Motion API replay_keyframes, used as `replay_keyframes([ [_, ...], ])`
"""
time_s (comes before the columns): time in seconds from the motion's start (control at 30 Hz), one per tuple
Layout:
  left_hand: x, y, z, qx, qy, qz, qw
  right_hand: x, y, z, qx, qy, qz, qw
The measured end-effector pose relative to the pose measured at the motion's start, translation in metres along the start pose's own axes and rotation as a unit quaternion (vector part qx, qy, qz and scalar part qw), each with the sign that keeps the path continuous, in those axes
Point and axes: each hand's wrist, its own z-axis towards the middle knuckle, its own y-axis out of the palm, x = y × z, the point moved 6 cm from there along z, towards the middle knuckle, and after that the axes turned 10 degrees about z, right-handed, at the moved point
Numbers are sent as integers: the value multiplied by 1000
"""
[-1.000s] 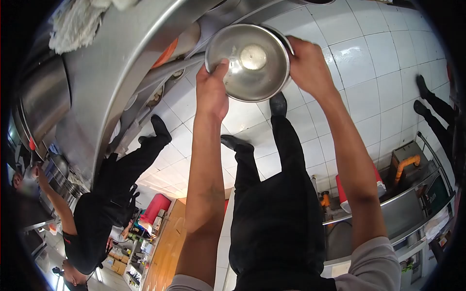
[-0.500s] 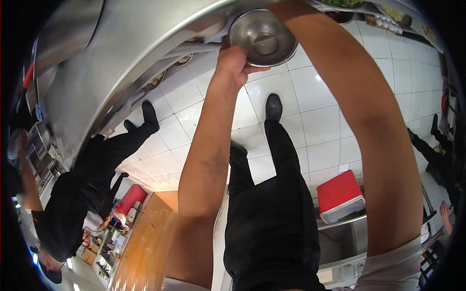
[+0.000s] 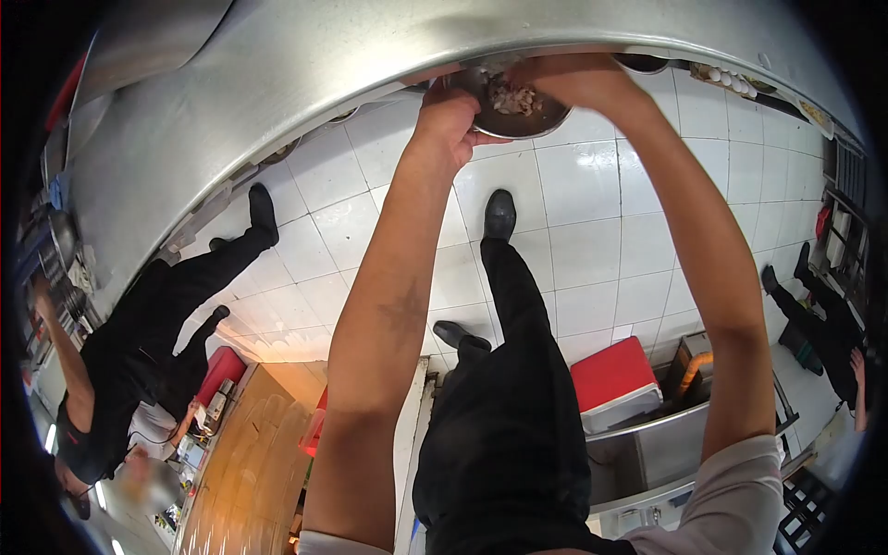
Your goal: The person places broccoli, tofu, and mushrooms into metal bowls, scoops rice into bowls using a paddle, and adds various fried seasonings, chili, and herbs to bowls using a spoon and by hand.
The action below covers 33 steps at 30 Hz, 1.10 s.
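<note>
My left hand (image 3: 450, 120) grips the left rim of a steel bowl (image 3: 523, 129), thumb on top and fingers beneath. The bowl sits just under the edge of a steel counter (image 3: 370, 69), partly covered by it. Inside lie small pale pink and whitish food pieces (image 3: 511, 100), too small to name for certain. At the bowl's upper right is my right hand (image 3: 573, 81), its fingers blurred and partly hidden over the bowl's inside.
White eggs (image 3: 726, 79) sit in a tray at the upper right, below the counter edge. A red-lidded box (image 3: 615, 375) stands behind me. A co-worker in black (image 3: 139, 324) is at the left; another person (image 3: 823, 324) is at the far right.
Food pieces now lie in the bowl, which looked bare inside before. My right hand has come back from beyond the counter edge to the bowl. More of the counter shows.
</note>
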Motion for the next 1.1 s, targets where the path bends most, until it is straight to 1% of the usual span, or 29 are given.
replay_keyframes([
  [0.03,-2,-4,2,2,-2,0,1000,14,-9,15,22,45,18,999],
  [0.07,-3,-6,5,6,2,-3,1000,26,-20,26,69,65,18,995],
  [0.13,-4,-7,8,6,6,-8,1000,38,-35,41,132,79,4,988],
  [0.2,-3,-7,8,-6,-5,6,1000,38,-27,54,137,69,-14,988],
  [0.33,6,-1,-5,7,-10,-15,1000,27,1,60,123,49,-44,990],
  [0.4,11,2,-9,12,4,3,1000,28,-3,60,129,50,-43,989],
  [0.5,11,2,-12,7,-3,13,1000,35,-29,54,147,61,-25,987],
  [0.57,16,3,-17,14,-6,9,1000,22,-37,41,115,47,3,992],
  [0.63,20,4,-20,16,-11,6,1000,-6,-12,16,-2,19,35,999],
  [0.67,19,4,-19,0,-6,6,1000,-23,-1,0,-50,3,48,998],
  [0.7,18,6,-19,-16,-1,6,1000,-25,1,-7,-48,3,45,998],
  [0.73,14,8,-15,-20,3,7,1000,-31,6,-15,-46,-13,4,999],
  [0.77,9,5,-11,5,0,3,1000,-34,9,-19,-45,-29,-35,998],
  [0.8,7,1,-9,32,-4,-1,999,-10,8,1,-51,51,2,997],
  [0.83,9,0,-11,34,-4,1,999,5,-2,17,-5,69,7,998],
  [0.9,11,3,-13,13,-38,9,999,15,-25,41,101,64,-7,993],
  [0.93,5,2,-7,10,-38,14,999,18,-26,50,124,63,-21,990],
  [1.0,8,4,-5,-10,-1,15,1000,16,-20,68,142,60,-40,987],
  [1.1,11,8,-12,3,4,7,1000,15,-16,76,149,55,-49,986],
])
